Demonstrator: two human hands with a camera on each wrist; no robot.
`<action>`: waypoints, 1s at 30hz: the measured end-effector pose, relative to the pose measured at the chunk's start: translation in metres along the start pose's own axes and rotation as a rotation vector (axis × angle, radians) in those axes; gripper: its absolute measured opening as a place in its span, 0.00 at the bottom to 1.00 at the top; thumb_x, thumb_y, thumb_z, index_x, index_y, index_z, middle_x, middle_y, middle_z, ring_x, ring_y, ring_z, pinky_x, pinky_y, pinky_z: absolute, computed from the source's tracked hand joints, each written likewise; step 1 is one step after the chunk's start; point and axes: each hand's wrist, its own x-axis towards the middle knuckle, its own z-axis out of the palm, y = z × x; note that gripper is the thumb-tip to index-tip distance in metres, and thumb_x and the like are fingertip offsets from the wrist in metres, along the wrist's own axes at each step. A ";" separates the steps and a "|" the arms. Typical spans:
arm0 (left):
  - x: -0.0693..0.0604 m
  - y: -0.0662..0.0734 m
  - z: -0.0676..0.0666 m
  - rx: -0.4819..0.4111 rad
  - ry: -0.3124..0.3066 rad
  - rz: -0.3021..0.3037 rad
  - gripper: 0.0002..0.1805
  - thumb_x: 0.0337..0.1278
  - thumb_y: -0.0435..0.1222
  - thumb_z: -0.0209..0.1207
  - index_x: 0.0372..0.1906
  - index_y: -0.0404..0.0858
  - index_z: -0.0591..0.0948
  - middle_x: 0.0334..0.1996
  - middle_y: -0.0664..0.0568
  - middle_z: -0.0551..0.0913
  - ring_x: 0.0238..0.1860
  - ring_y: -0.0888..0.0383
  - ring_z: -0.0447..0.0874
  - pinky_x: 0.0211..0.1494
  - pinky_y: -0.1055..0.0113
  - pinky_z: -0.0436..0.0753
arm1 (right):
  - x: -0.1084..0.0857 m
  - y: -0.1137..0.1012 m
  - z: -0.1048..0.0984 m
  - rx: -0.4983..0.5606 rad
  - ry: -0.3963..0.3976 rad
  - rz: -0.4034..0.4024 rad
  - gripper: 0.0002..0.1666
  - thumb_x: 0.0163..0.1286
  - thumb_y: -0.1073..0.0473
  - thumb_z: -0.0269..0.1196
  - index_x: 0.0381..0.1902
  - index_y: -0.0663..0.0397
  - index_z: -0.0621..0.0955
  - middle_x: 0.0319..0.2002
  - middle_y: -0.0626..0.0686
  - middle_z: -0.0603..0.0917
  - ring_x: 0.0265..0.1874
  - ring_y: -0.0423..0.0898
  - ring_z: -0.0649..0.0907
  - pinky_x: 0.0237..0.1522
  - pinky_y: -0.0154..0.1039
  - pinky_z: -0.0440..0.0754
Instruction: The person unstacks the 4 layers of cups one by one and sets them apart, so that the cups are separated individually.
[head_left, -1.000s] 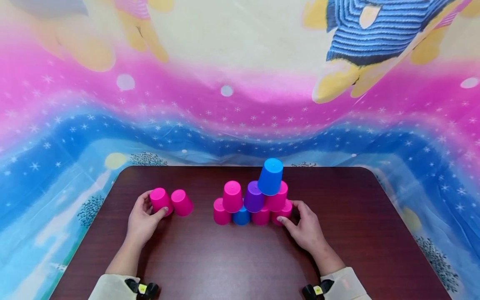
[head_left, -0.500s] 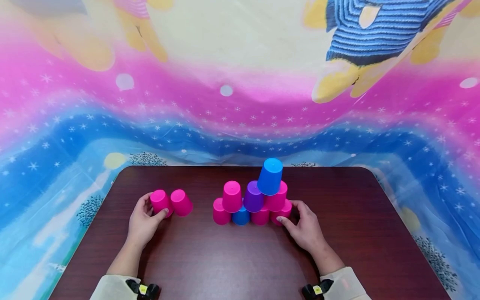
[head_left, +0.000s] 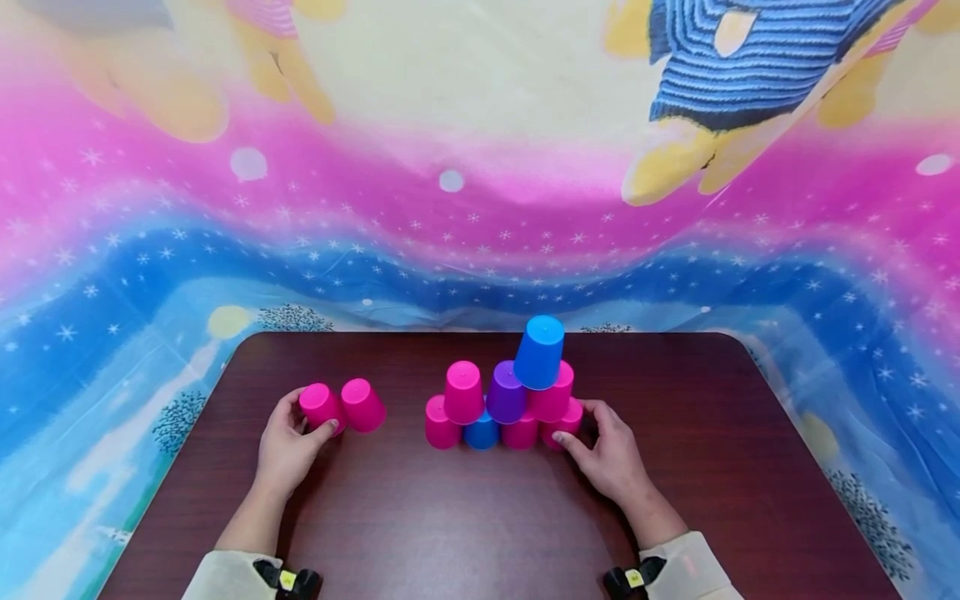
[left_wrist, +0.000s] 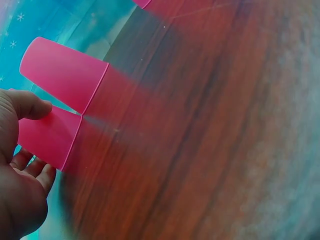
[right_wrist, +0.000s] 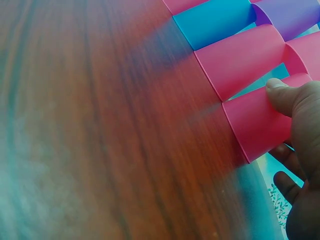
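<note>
The left hand (head_left: 287,450) grips the outer of two upside-down pink cups (head_left: 318,405), thumb in front and fingers behind; in the left wrist view its rim (left_wrist: 72,142) rests on the table. Beside it stands the second pink cup (head_left: 363,406), their rims touching. The right hand (head_left: 613,454) holds the rightmost bottom pink cup (right_wrist: 255,122) of a stack. That stack has a bottom row of pink cups and a blue one (head_left: 481,432), then a pink cup (head_left: 463,393), a purple cup (head_left: 507,392) and another pink cup (head_left: 553,400). A blue cup (head_left: 540,353) sits on top, over the purple and right pink cups.
The dark wooden table (head_left: 450,517) has its back edge near a patterned cloth (head_left: 480,250). Bare tabletop lies between the pair of cups and the stack, and in front of both. Each wrist wears a small black device.
The left hand and its pink cup have shifted slightly toward the person, bringing the cup's top a little lower beside its neighbour. The right hand and the stack look unchanged.
</note>
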 end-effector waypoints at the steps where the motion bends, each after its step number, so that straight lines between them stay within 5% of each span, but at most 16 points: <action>1: 0.000 0.000 0.000 0.002 -0.002 -0.001 0.42 0.58 0.30 0.72 0.75 0.34 0.64 0.70 0.37 0.71 0.73 0.38 0.68 0.75 0.44 0.68 | 0.000 0.000 0.000 0.001 -0.002 0.003 0.34 0.61 0.51 0.79 0.59 0.51 0.76 0.49 0.51 0.83 0.45 0.51 0.83 0.45 0.51 0.86; 7: 0.000 0.002 -0.001 0.018 -0.002 0.009 0.44 0.57 0.31 0.73 0.75 0.36 0.64 0.70 0.40 0.72 0.72 0.42 0.69 0.75 0.49 0.70 | 0.001 0.000 -0.001 0.003 -0.021 0.021 0.34 0.61 0.49 0.78 0.60 0.49 0.75 0.50 0.51 0.82 0.47 0.50 0.82 0.47 0.51 0.86; 12: 0.001 0.006 -0.002 0.044 0.021 0.049 0.46 0.54 0.34 0.76 0.76 0.38 0.64 0.69 0.42 0.70 0.67 0.46 0.75 0.65 0.78 0.74 | 0.001 0.000 -0.001 -0.001 -0.030 0.028 0.35 0.62 0.49 0.78 0.60 0.49 0.75 0.50 0.51 0.82 0.47 0.50 0.82 0.47 0.51 0.86; 14: 0.002 0.008 -0.003 0.044 0.034 0.064 0.46 0.54 0.35 0.76 0.76 0.38 0.65 0.69 0.42 0.69 0.66 0.47 0.75 0.63 0.81 0.72 | 0.001 0.000 -0.002 -0.001 -0.031 0.030 0.35 0.61 0.49 0.78 0.60 0.49 0.75 0.50 0.51 0.82 0.47 0.50 0.82 0.48 0.51 0.86; 18: 0.002 0.013 -0.005 0.019 0.040 0.081 0.46 0.53 0.35 0.77 0.75 0.37 0.65 0.70 0.42 0.68 0.71 0.46 0.69 0.77 0.61 0.68 | 0.001 0.001 -0.001 0.000 -0.034 0.036 0.34 0.62 0.49 0.78 0.60 0.49 0.74 0.50 0.51 0.82 0.47 0.50 0.82 0.48 0.51 0.85; 21: 0.002 0.017 -0.007 -0.003 0.038 0.085 0.46 0.53 0.33 0.76 0.75 0.36 0.65 0.70 0.42 0.68 0.74 0.44 0.67 0.78 0.49 0.65 | 0.000 0.002 -0.001 0.002 -0.037 0.042 0.34 0.62 0.48 0.78 0.60 0.48 0.74 0.51 0.51 0.82 0.48 0.50 0.82 0.49 0.51 0.85; 30: -0.002 0.035 -0.011 -0.007 0.041 0.086 0.47 0.54 0.35 0.76 0.77 0.40 0.64 0.72 0.43 0.67 0.75 0.43 0.65 0.78 0.50 0.65 | 0.000 0.002 -0.001 0.012 -0.033 0.041 0.34 0.62 0.48 0.78 0.60 0.48 0.74 0.50 0.50 0.82 0.48 0.50 0.82 0.49 0.51 0.85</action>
